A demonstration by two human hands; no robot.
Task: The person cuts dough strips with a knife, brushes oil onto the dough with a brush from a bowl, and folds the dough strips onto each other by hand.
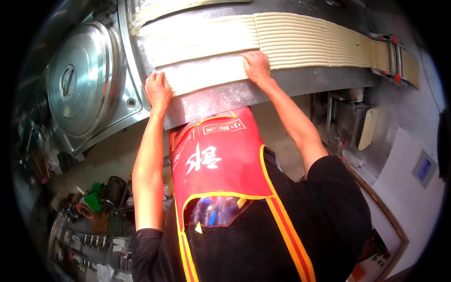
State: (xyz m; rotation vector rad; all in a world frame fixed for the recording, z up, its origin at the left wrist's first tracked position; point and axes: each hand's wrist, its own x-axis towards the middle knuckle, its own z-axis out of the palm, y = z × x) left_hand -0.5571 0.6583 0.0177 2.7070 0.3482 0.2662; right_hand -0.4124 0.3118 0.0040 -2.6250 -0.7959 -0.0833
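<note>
A section of pale dough strips [206, 74] lies along the near side of the metal worktable. At its left end my left hand [158, 90] has its fingers curled over the dough. My right hand [257, 68] grips the opposite end, fingers bent down and fingertips partly hidden. Just beyond, a second band of dough [202, 37] stretches across the table, looking washed out by bright light. To the right of my right hand, a long sheet cut into parallel strips [296, 42] runs up to a roller cutter [392, 58] with red knobs.
A large round steel lid [81, 70] with a handle sits on the steel counter at left. The worktable's bare metal edge [206, 104] is close to my red apron [221, 155]. Below right stands a metal box-like appliance [350, 120]. Pots and utensils crowd the lower left.
</note>
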